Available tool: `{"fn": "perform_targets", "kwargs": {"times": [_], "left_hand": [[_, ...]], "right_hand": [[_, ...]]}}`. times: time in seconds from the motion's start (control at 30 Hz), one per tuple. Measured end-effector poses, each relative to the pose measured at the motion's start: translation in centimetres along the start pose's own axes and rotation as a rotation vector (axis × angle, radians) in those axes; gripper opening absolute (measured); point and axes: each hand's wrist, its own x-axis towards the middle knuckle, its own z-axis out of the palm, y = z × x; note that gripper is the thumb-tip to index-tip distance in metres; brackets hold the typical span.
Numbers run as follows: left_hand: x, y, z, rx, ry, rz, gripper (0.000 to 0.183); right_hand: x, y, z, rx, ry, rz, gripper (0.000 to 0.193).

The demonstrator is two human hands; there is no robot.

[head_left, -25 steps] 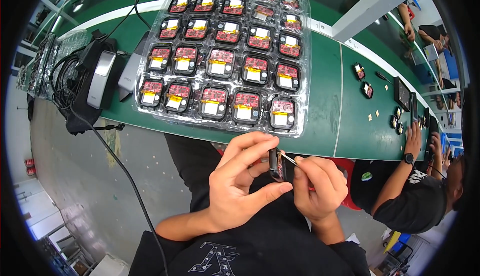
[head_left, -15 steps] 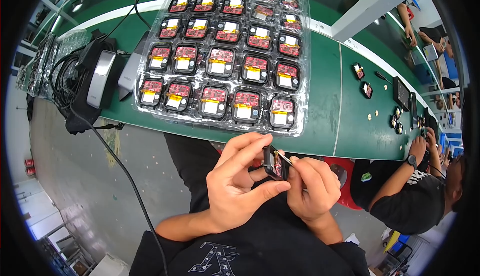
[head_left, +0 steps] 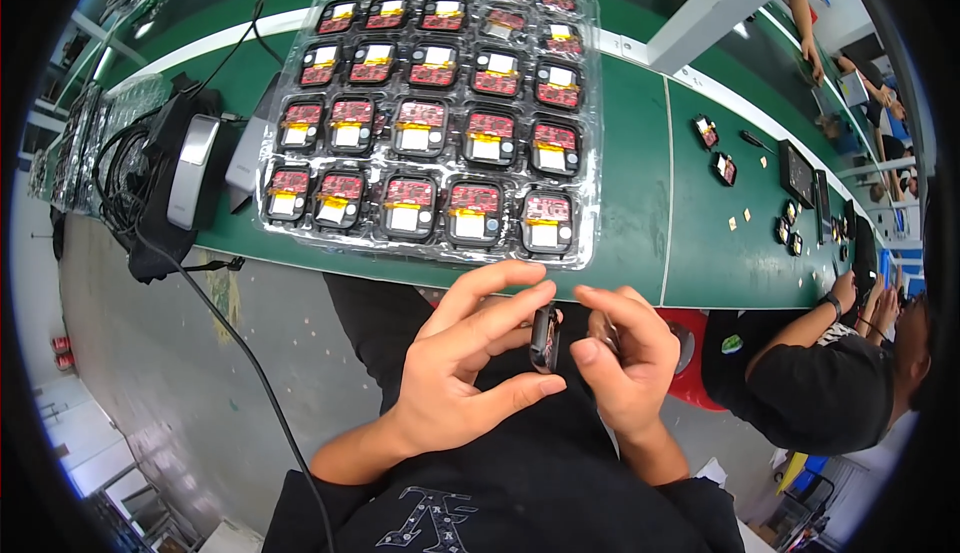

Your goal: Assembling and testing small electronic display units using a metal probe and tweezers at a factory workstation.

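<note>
My left hand holds a small black device case by its rim, between thumb and fingertips. The case stands nearly edge-on above my lap, just off the table's front edge, and a little of its red circuit board shows on the side facing right. My right hand is close by on the right, apart from the case, with thumb and forefinger spread. A slim metal tool is tucked in its curled fingers; most of it is hidden, so its exact kind is unclear.
Ahead on the green table lies a clear plastic tray with rows of similar cases. Left are a grey box-shaped device and black cables. Loose cases and small pale pieces lie right, near a co-worker.
My right hand has drawn away from the case, its thumb and forefinger opening and the metal tool's tip leaving the case. My left hand has turned the case more edge-on. The view has shifted slightly.
</note>
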Motion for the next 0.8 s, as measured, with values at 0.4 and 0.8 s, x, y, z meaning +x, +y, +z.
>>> {"fn": "perform_targets", "kwargs": {"times": [0.4,0.8], "left_hand": [[-0.2,-0.2,0.0,0.103,-0.061,-0.063,0.063],[0.0,-0.1,-0.3,0.011,-0.106,-0.152,0.063]], "right_hand": [[-0.3,-0.1,0.6,-0.083,0.038,-0.025,0.022],[0.5,0.9,-0.8,0.005,-0.074,-0.1,0.018]]}}
